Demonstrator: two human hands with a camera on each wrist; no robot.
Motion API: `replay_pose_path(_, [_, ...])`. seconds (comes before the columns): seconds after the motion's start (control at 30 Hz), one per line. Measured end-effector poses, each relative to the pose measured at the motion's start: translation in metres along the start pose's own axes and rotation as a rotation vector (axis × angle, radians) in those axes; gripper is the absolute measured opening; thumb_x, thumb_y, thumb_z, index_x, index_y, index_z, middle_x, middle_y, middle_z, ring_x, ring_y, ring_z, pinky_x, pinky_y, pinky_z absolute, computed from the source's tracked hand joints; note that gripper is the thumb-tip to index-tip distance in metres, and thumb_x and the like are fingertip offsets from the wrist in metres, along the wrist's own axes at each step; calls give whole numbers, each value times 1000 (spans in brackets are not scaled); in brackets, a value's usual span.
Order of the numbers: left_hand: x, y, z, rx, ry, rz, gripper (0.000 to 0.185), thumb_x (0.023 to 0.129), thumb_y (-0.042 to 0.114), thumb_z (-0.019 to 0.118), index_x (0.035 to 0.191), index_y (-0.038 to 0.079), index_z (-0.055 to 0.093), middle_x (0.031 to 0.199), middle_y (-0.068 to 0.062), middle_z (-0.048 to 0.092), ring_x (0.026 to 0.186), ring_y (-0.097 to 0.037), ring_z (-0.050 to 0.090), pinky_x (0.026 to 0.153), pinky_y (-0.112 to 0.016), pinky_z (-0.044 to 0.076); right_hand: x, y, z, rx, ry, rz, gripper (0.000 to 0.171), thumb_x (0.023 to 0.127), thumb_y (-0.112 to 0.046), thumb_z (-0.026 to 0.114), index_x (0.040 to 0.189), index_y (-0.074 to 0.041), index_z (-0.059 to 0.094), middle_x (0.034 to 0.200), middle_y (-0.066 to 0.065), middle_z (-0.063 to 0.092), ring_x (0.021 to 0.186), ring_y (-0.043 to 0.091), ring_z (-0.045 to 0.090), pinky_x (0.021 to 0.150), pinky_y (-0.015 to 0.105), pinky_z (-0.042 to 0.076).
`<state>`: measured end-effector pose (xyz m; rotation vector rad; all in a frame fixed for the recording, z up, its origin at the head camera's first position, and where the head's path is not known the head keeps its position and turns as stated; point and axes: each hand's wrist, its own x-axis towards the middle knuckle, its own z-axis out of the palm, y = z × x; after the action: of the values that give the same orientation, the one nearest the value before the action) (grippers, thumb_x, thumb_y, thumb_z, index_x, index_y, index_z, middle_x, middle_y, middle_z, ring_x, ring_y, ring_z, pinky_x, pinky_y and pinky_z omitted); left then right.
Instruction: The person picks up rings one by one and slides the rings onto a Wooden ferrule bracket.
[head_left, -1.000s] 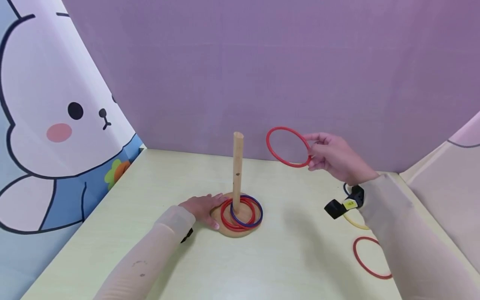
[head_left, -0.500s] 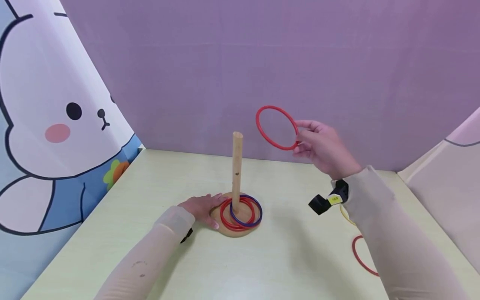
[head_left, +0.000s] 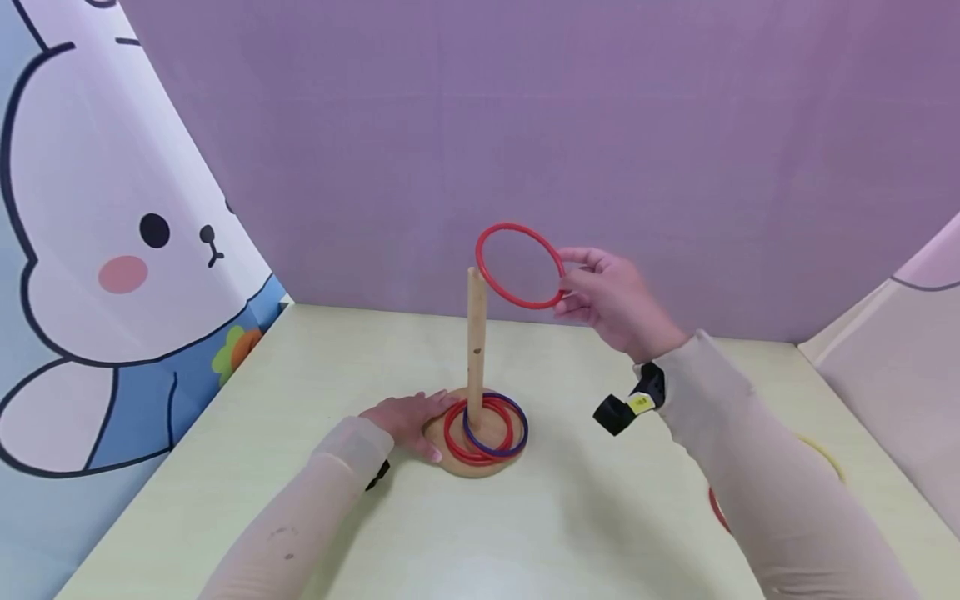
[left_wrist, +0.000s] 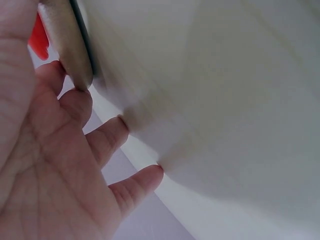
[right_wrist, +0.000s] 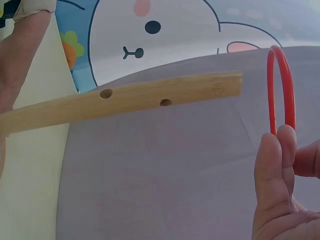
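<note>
My right hand [head_left: 611,300] pinches a red ring [head_left: 534,307] at its right side, between thumb and fingers. In the head view the tilted ring overlaps the top of a wooden peg [head_left: 476,350]; in the right wrist view the red ring [right_wrist: 288,90] stands just beyond the peg's end [right_wrist: 225,86], with a gap between. The peg rises from a round wooden base [head_left: 465,468]. Around its foot lie red rings [head_left: 447,429] and a blue ring [head_left: 526,427]. My left hand [head_left: 405,421] rests with spread fingers at the base's left edge; its fingertips [left_wrist: 152,172] touch the tabletop.
To the right on the table [head_left: 360,533], a yellow ring [head_left: 828,457] and another red ring [head_left: 716,510] lie partly hidden behind the right sleeve. A purple backdrop [head_left: 337,167] stands behind the table, with a cartoon-print cloth [head_left: 75,208] at the left.
My right hand has carried the red ring left, first upward and then slightly down, to the peg's top. The left hand and the base have stayed in place.
</note>
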<state>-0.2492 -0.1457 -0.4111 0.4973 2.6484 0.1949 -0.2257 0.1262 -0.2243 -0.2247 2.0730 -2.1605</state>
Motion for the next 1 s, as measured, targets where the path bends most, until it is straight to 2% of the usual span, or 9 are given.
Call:
replay_pose_path(0.33, [-6,-5,-6,-14,-8,7,97,77,42,80,155,23,26,158,-11,30,145,-37,25,105,-62,35,6,9,11,-39,-40,-19,38,96,-2,53,133,1,46,76,1,69,54,11,63,67,27,58])
replay_pose_path(0.5, [-7,-7,-5,-19,-9,13,96,78,41,79,155,22,25,158,-12,30,145,-36,25,105,-62,36,8,12,16,-68,-52,-20,39,96,-2,53,134,2,45,77,2,68,55,12,62,67,27,58])
replay_pose_path(0.73, [-5,-5,-4,-17,-10,-19,95,78,42,79,155,26,27,157,-10,32,145,-33,25,104,-62,36,12,23,20,-101,-48,5,39,96,-3,54,134,0,47,82,3,67,56,13,63,69,29,59])
replay_pose_path(1.0, [-5,-3,-5,-9,-10,-40,95,77,43,80,154,29,27,157,-8,32,146,-32,25,103,-62,37,16,38,22,-113,-51,49,41,95,0,53,135,3,45,81,6,61,55,12,62,65,27,58])
